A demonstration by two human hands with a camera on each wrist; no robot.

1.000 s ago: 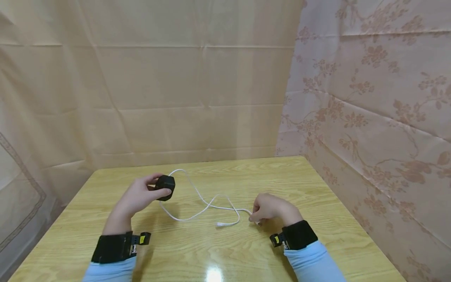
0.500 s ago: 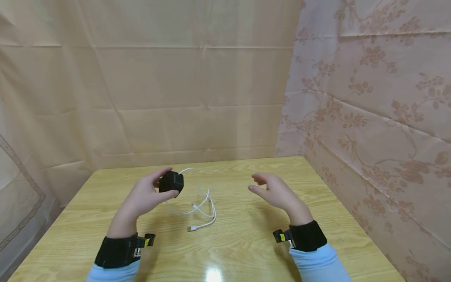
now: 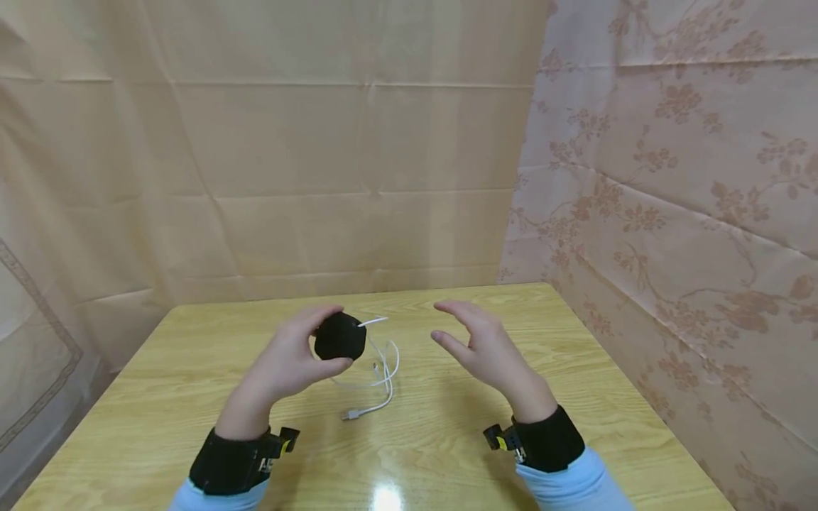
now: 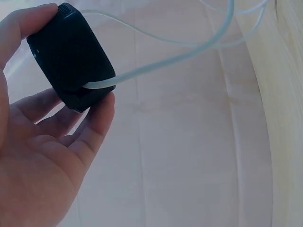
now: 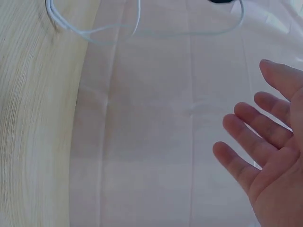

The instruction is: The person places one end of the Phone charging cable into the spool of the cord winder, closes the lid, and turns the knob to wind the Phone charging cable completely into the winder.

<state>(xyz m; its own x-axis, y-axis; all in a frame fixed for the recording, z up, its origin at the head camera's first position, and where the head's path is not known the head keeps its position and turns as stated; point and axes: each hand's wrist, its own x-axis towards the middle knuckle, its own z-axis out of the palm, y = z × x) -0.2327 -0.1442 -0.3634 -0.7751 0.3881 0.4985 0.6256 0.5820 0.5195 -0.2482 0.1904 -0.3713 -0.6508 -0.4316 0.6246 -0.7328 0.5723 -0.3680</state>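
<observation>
My left hand [image 3: 290,355] grips a black, many-sided block [image 3: 341,336] between thumb and fingers, held up above the table. A white cable [image 3: 377,321] comes out of the block and hangs in loops down to the tabletop. One cable end, a USB-type plug [image 3: 350,414], lies on the wood in front of the block. In the left wrist view, the cable [image 4: 156,64] leaves the face of the block [image 4: 71,54] near one corner. Off to the right of the block, my right hand [image 3: 488,348] is raised with fingers spread, holding nothing.
The wooden table [image 3: 613,440] reaches back to a beige cloth backdrop [image 3: 358,177]. A flower-patterned cloth [image 3: 677,199] hangs along the right side. Each wrist wears a black band, such as the right wristband [image 3: 549,438], with a small camera.
My right hand has let go of the cable it pinched and risen. My left hand has moved right and turned the block. The cable loops have drawn closer together, towards the left.
</observation>
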